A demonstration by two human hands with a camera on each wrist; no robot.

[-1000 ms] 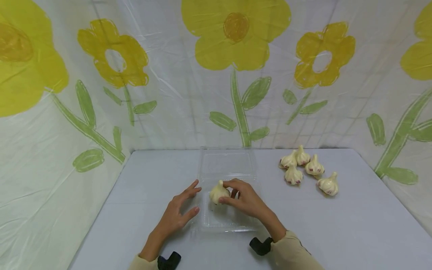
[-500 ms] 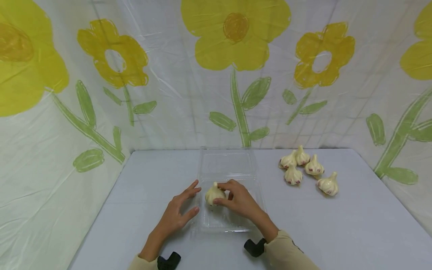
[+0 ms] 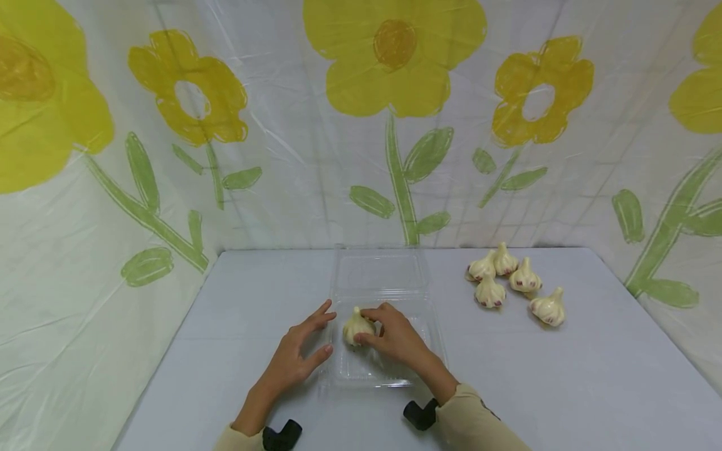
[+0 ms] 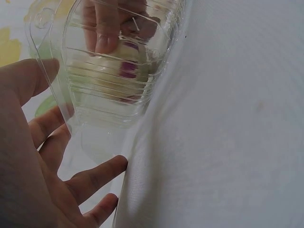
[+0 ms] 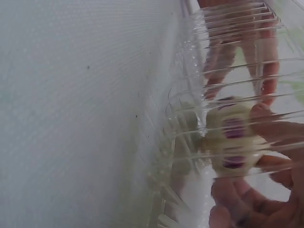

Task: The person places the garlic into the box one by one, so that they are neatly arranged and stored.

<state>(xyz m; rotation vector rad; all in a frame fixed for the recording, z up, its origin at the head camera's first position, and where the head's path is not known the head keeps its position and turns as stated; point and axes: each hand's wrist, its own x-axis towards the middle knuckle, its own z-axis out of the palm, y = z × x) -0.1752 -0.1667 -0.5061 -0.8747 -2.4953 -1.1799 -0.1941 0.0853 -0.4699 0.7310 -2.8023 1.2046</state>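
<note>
In the head view, a clear hinged plastic container (image 3: 414, 378) stands opened out in front of me. My right hand (image 3: 397, 335) pinches a cream garlic bulb (image 3: 353, 330) between thumb and fingers, low inside the container's left part. Seen through the ribbed wall in the right wrist view, the bulb (image 5: 228, 137) bears purple patches. My left hand (image 3: 293, 357) is spread at the container's left side, fingers extended. In the left wrist view, that hand's thumb and fingertips lie at the container's rim (image 4: 50, 78); whether they press on it I cannot tell.
Several more garlic bulbs (image 3: 489, 291) sit in a loose group at the back right of the white table (image 3: 564, 376). The container's clear lid (image 3: 380, 272) lies back towards the flowered curtain (image 3: 282, 188) behind the table.
My right hand has carried the garlic bulb a little to the left and slightly down inside the container. The left hand has stayed where it was.
</note>
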